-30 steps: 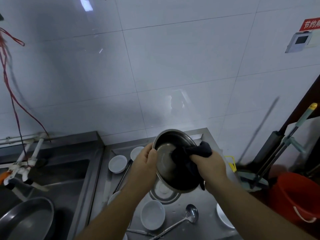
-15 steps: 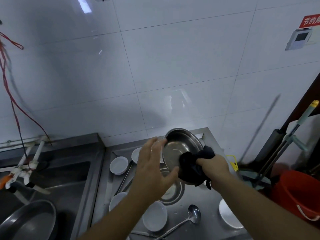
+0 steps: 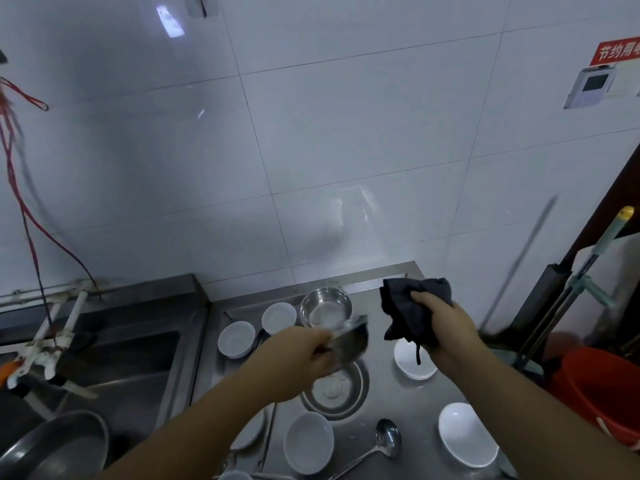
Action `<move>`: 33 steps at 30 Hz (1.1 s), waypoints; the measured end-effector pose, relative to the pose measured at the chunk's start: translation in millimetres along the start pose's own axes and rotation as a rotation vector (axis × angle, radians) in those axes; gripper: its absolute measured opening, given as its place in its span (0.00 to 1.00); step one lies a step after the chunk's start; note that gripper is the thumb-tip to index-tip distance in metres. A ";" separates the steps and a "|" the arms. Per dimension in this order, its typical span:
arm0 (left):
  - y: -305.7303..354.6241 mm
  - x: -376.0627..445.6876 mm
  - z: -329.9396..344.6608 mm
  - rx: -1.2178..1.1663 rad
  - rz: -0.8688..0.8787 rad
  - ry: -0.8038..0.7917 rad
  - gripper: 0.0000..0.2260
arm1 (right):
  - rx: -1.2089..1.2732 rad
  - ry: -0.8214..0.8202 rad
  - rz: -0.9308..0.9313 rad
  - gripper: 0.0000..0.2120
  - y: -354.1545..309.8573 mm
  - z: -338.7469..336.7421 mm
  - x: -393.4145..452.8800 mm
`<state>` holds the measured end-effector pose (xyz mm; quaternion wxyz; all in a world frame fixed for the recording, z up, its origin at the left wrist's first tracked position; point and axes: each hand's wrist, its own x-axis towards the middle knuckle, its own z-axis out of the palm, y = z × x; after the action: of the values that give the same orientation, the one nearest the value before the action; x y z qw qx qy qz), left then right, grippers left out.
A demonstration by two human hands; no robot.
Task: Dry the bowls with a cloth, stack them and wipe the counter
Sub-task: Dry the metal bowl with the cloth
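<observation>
cloth [image 3: 412, 315] now out of the steel bowl [image 3: 349, 341]: right hand [image 3: 446, 327] grips cloth alone, left hand [image 3: 308, 351] grips bowl rim above the counter [image 3: 415, 403]. drying likely finished; stacking is next.

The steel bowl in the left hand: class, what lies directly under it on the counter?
Under the steel bowl in the left hand sits a shallow steel dish on the counter. The hand and bowl cover the dish's far edge.

Two bare forearms, no sleeves, left hand [image 3: 313, 351], right hand [image 3: 446, 327]
</observation>
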<state>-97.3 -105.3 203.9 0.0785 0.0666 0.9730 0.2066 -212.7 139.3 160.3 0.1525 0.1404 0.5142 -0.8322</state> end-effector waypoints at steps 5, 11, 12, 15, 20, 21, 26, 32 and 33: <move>-6.4 -1.6 2.4 -0.535 -0.206 0.131 0.07 | 0.048 -0.067 -0.084 0.12 -16.5 3.7 -24.0; 7.0 2.9 3.4 -1.008 -0.301 0.231 0.11 | -0.371 -0.250 -0.408 0.19 -6.8 28.8 -53.2; 10.7 5.1 2.8 -1.058 -0.320 0.264 0.13 | -0.448 -0.293 -0.460 0.20 -4.6 32.6 -57.2; 19.8 9.8 2.7 -1.170 -0.378 0.351 0.20 | -0.577 -0.416 -0.545 0.28 1.6 44.5 -69.3; 39.0 3.3 1.3 -1.198 -0.291 0.348 0.18 | -0.901 -0.580 -0.875 0.20 -4.5 59.1 -73.3; 40.6 1.3 1.4 -1.203 -0.276 0.352 0.18 | -0.939 -0.586 -0.936 0.16 -6.5 60.4 -71.4; 36.7 -0.7 -4.0 -1.218 -0.287 0.392 0.19 | -0.854 -0.365 -0.765 0.14 -25.6 68.6 -55.8; 40.0 0.5 -17.3 -1.339 -0.362 0.554 0.18 | -0.303 -0.149 -0.252 0.22 -32.4 73.2 -36.8; 43.2 1.2 -19.0 -1.373 -0.374 0.582 0.17 | -0.244 -0.127 -0.220 0.22 -30.5 72.4 -35.4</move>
<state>-97.7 -73.5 238.7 -0.1236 -0.2198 0.6029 0.7569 -198.1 91.0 230.2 0.1086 0.0111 0.6132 -0.7824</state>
